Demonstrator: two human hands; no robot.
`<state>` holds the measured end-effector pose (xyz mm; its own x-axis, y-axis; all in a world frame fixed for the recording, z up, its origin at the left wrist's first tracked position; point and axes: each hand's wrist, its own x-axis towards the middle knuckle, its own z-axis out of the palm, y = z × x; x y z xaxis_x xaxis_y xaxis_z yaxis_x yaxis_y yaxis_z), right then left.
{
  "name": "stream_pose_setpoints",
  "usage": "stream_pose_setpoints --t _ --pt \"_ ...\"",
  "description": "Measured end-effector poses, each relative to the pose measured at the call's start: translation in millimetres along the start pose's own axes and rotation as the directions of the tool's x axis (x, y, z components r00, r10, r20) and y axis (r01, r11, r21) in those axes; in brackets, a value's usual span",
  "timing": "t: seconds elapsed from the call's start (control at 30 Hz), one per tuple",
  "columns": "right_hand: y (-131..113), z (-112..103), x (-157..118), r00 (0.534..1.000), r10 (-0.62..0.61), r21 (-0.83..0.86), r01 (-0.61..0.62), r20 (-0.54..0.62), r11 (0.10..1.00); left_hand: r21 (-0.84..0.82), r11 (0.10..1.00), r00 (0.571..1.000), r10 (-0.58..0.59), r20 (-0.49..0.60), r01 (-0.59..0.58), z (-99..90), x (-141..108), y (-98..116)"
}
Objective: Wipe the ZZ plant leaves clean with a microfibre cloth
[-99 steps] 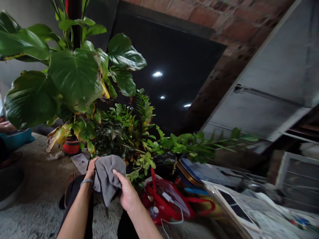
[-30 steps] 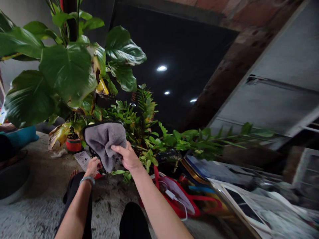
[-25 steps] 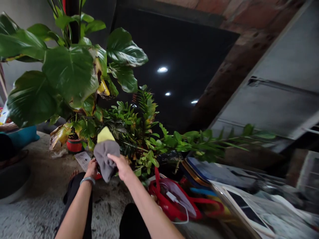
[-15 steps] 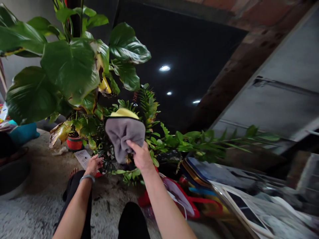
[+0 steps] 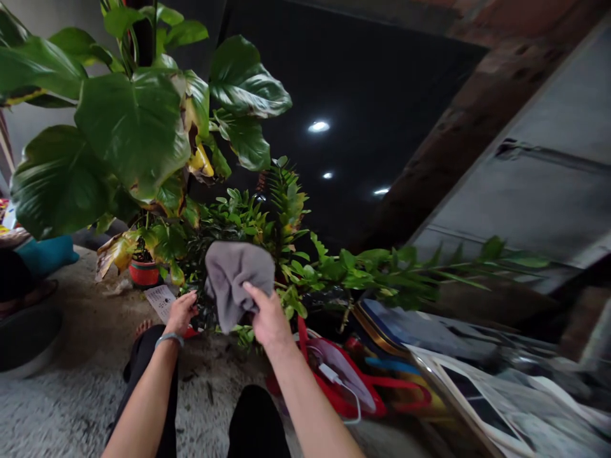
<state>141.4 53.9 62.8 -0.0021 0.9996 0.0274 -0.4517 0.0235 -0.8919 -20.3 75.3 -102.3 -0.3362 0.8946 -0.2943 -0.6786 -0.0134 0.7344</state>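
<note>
My right hand (image 5: pixel 268 315) grips a grey cloth (image 5: pixel 237 277), thumb on the near side; the cloth hangs crumpled before the leafy plants. Left of it, my left hand (image 5: pixel 182 312) is closed beside a dark-leaved plant (image 5: pixel 198 251). Its fingers are pressed together, and whatever they hold, if anything, does not show. A grey band (image 5: pixel 169 338) circles my left wrist. Behind the cloth stands an upright feathery-leaved plant (image 5: pixel 286 197), with long green stems (image 5: pixel 363 270) reaching right.
A large broad-leaved plant (image 5: pixel 133 127) rises at left above a red pot (image 5: pixel 142 273). A printed card (image 5: pixel 161 300) lies on the concrete floor (image 5: pixel 76 413). At right are a red-handled bag (image 5: pixel 344 372) with a white cable and a white framed panel (image 5: pixel 477 401). A grey basin (image 5: pixel 31 346) and another person's foot (image 5: pixel 35 296) are at left.
The cloth has come down slightly in my right hand, and its yellow side has gone out of sight. My left hand has barely moved.
</note>
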Motion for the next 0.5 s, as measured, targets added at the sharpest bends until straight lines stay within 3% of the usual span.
stream_pose_setpoints --t 0.07,0.1,0.17,0.23,0.3,0.33,0.4,0.5 --pt "-17.4 5.9 25.2 0.99 -0.109 0.05 0.114 -0.087 0.992 -0.016 1.0 1.0 0.007 0.004 -0.007 0.7 -1.8 0.3" --pt "-18.9 5.6 34.1 0.989 -0.083 0.074 0.093 -0.125 0.993 -0.019 1.0 1.0 0.006 0.007 -0.006 0.6 -2.4 0.4" --pt "-6.9 -1.2 38.8 0.976 0.13 0.12 -0.11 -0.173 0.987 -0.013 1.0 1.0 -0.004 -0.019 0.004 -0.5 -2.0 0.4" --pt "18.4 -12.0 25.8 0.896 0.397 0.141 -0.375 -0.197 0.916 -0.008 1.0 0.996 -0.015 -0.086 0.015 -2.8 1.1 0.3" --pt "42.8 -19.9 3.7 0.826 0.532 0.127 -0.516 -0.185 0.847 -0.003 1.0 0.984 -0.022 -0.177 0.022 -5.5 6.1 0.9" --pt "50.1 -21.0 -6.6 0.827 0.54 0.111 -0.529 -0.158 0.841 -0.003 1.0 0.976 -0.018 -0.218 0.018 -6.8 8.8 1.8" --pt "49.8 -16.6 -17.6 0.883 0.464 0.078 -0.458 -0.076 0.885 -0.024 1.0 0.96 0.001 -0.281 -0.008 -8.5 12.7 4.8" --pt "19.6 -2.8 -2.9 0.983 0.18 0.058 -0.181 0.016 0.982 -0.071 0.996 0.941 0.024 -0.338 -0.051 -8.3 13.1 11.2"
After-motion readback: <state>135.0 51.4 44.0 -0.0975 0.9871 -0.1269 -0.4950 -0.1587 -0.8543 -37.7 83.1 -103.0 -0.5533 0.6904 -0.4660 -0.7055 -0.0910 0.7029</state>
